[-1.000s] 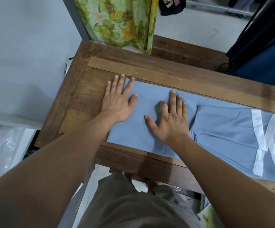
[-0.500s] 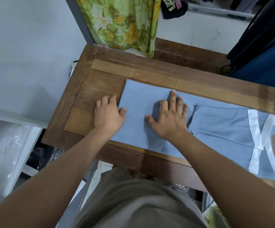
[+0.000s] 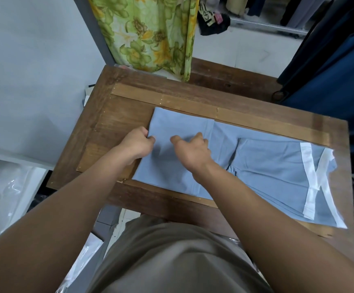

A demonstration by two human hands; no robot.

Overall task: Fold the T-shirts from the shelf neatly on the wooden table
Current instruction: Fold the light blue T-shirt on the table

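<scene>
A light blue T-shirt [image 3: 260,166] with white stripes at its right end lies partly folded along the wooden table [image 3: 129,102]. Its left end is doubled over into a flat panel. My left hand [image 3: 137,142] pinches the left edge of that panel with curled fingers. My right hand [image 3: 193,149] sits on the panel's middle, fingers curled down into the cloth; whether they grip a fold is hidden by the back of the hand.
A green floral curtain [image 3: 150,32] hangs beyond the table's far left corner. Dark blue fabric [image 3: 330,66] hangs at the right. A grey wall stands to the left, with clear plastic bags [image 3: 6,197] below it.
Both hands lay flat on the cloth a second ago. The left slid back to the shirt's left edge and curled onto it; the right hand's fingers have curled too.
</scene>
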